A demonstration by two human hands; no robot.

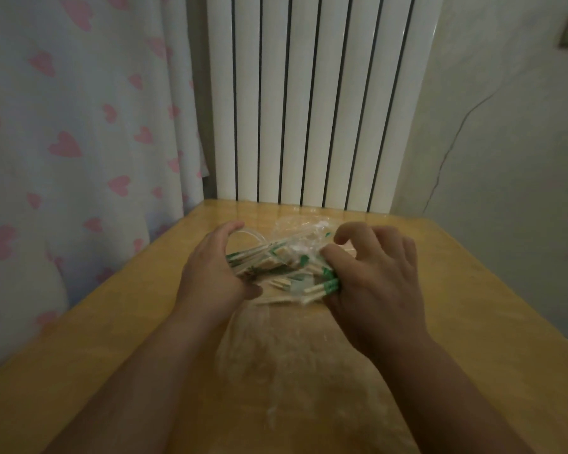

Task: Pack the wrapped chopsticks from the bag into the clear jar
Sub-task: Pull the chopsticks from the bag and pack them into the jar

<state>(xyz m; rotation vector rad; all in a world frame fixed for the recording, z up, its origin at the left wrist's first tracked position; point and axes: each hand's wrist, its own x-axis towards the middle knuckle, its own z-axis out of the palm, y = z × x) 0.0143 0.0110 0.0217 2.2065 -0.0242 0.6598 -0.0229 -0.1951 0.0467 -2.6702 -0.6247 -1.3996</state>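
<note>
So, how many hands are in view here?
2. The left hand curls round the left end of the chopsticks on the table; the right hand pinches their right end. None seems hidden.

A wooden table [473, 322] bears a clear bag [297, 224] of wrapped chopsticks [276, 258].

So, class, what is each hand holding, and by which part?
Right hand pinches wrapped chopsticks by green-printed ends; left hand seems to cup the clear jar near its rim.
</note>
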